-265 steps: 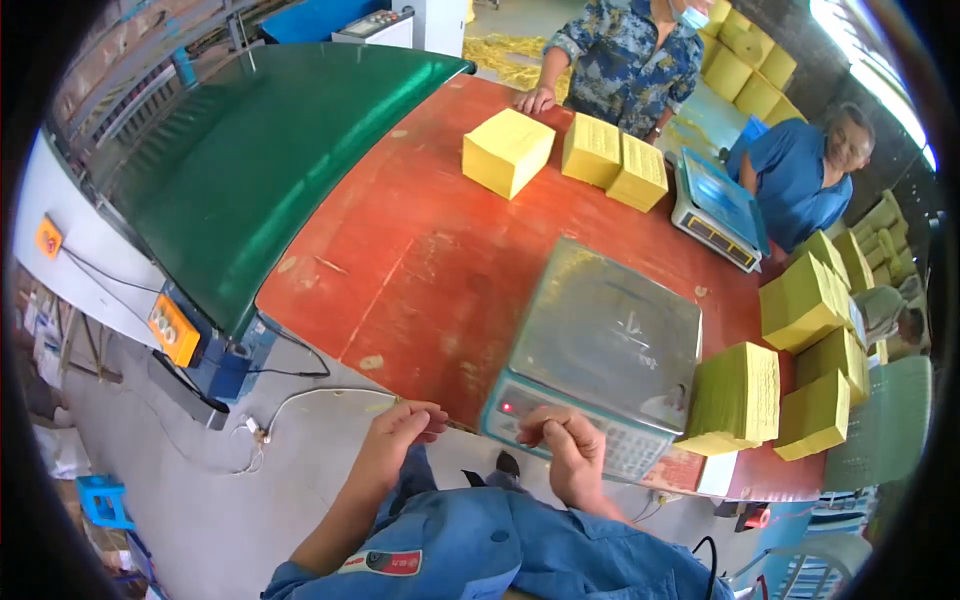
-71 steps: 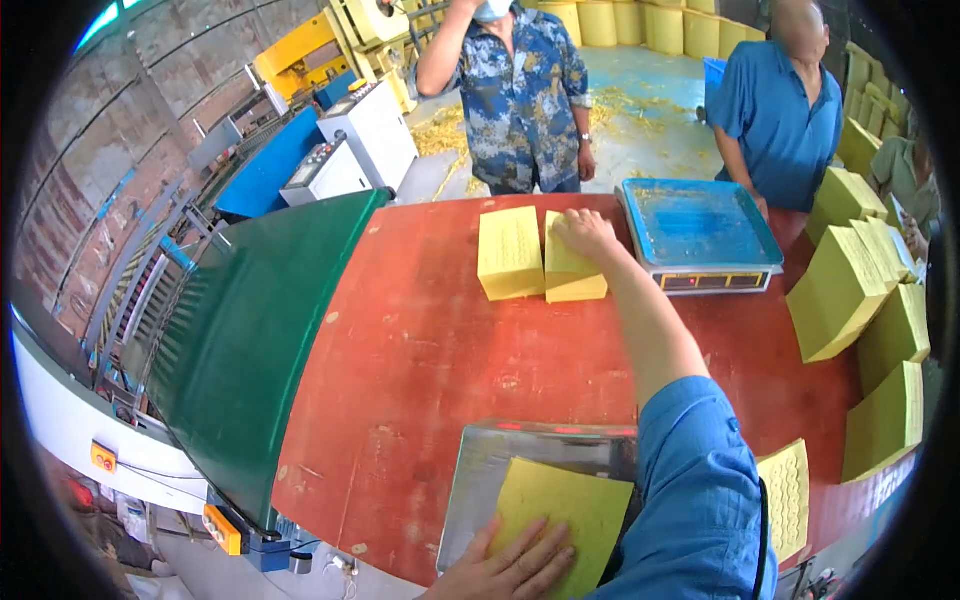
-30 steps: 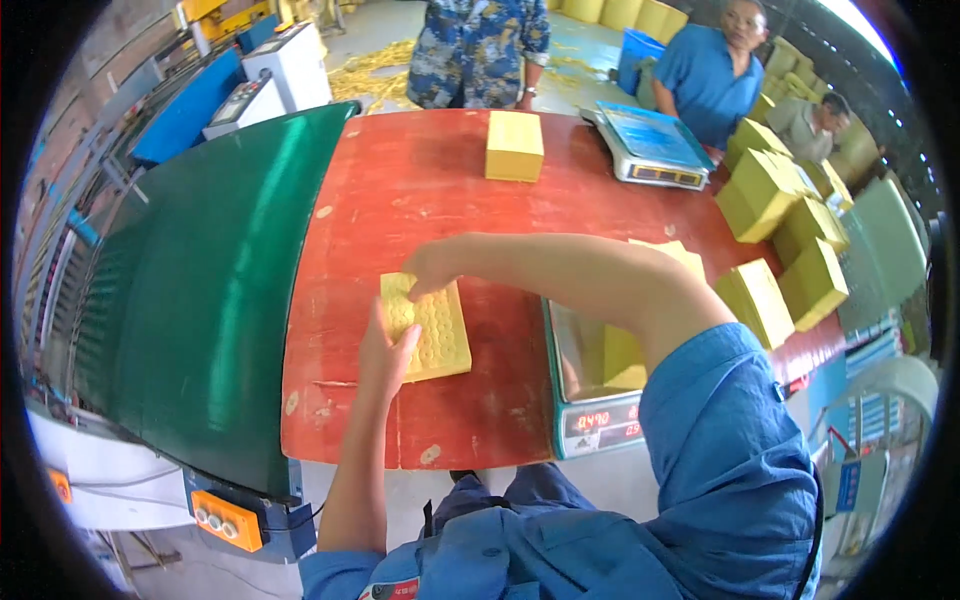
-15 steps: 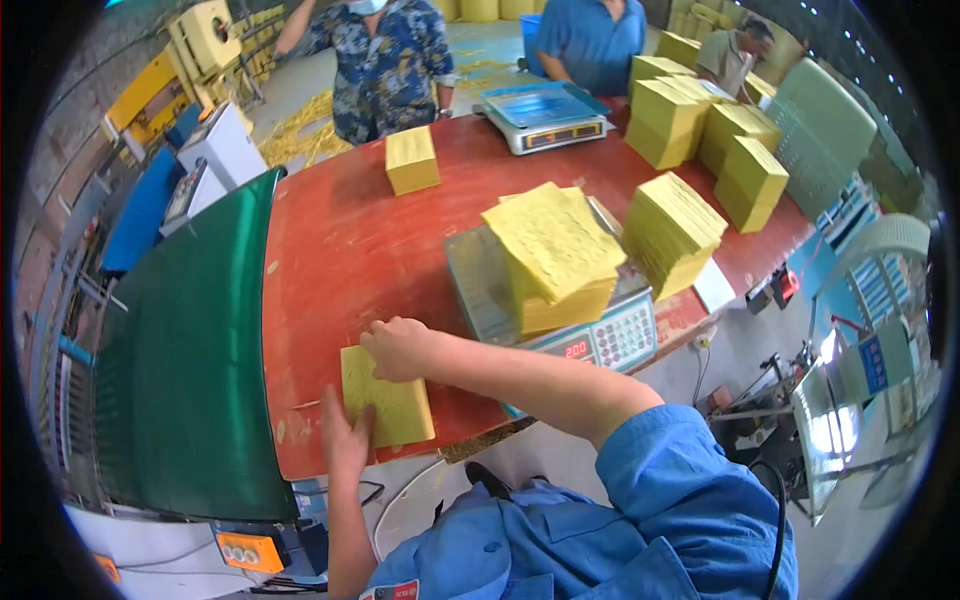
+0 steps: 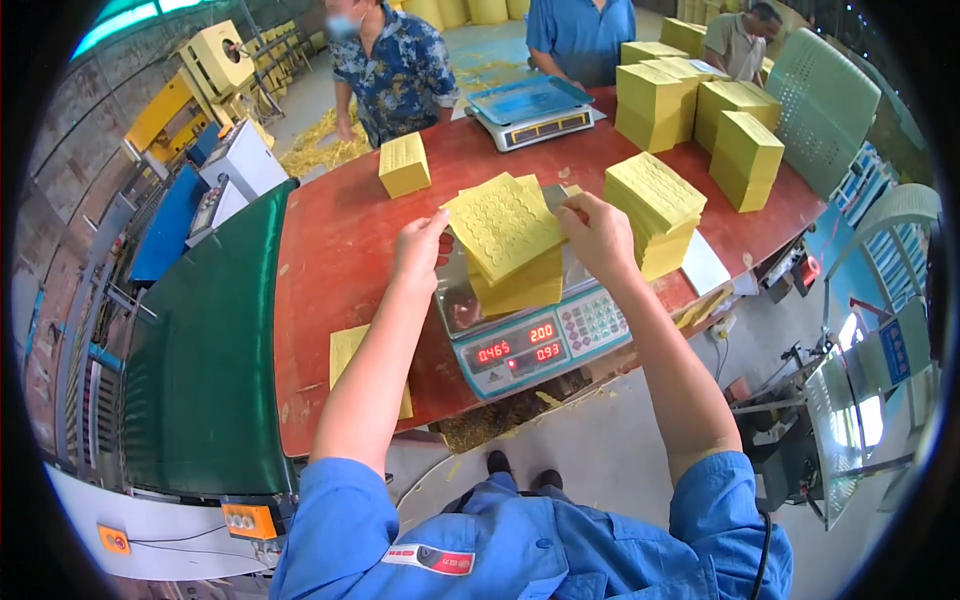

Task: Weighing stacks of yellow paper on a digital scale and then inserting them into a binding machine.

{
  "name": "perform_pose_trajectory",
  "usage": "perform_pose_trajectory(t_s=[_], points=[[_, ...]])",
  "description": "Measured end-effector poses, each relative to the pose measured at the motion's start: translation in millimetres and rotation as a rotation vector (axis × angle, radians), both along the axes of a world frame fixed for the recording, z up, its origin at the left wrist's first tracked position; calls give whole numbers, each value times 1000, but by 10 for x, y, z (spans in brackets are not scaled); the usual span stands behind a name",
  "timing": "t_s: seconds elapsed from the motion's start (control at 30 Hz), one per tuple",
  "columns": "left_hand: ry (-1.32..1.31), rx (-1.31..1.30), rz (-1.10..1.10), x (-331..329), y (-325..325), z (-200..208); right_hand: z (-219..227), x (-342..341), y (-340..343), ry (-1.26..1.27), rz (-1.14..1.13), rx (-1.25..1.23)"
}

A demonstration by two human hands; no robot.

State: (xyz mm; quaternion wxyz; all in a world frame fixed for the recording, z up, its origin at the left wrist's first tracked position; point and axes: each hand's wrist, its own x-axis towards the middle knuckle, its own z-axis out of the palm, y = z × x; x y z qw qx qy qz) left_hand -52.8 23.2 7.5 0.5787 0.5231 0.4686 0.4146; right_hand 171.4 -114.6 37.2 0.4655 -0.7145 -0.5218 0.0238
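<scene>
Over the counting scale [image 5: 540,348], my left hand [image 5: 422,250] pinches the left edge of the embossed yellow paper sheets [image 5: 505,228]. My right hand [image 5: 600,238] has its fingers closed at their right edge. These sheets lie slightly askew on top of a yellow paper stack [image 5: 518,290] that stands on the scale's metal pan. Red digits glow on the scale's front panel. Partly behind my left forearm, another yellow paper pile [image 5: 348,350] lies on the red table.
A tall paper stack [image 5: 655,205] stands right of the scale. A smaller block [image 5: 404,166] sits at the back left of the red table [image 5: 330,240]. Farther back are a second scale [image 5: 530,108] and several stacks. A green belt [image 5: 200,350] adjoins the left side. People stand across the table.
Both my hands have moved from the pile at the front left to the sheets on the scale. The person at the far left has lowered a raised arm.
</scene>
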Motion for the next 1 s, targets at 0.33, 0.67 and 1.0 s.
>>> perform_pose_trajectory(t_s=[0.33, 0.67, 1.0], points=[[153, 342, -31, 395, 607, 40, -69, -114, -55, 225, 53, -40], [329, 535, -58, 452, 735, -78, -24, -235, -66, 170, 6, -20], [358, 596, -266, 438, 671, -81, -113, -249, -124, 163, -5, -61]])
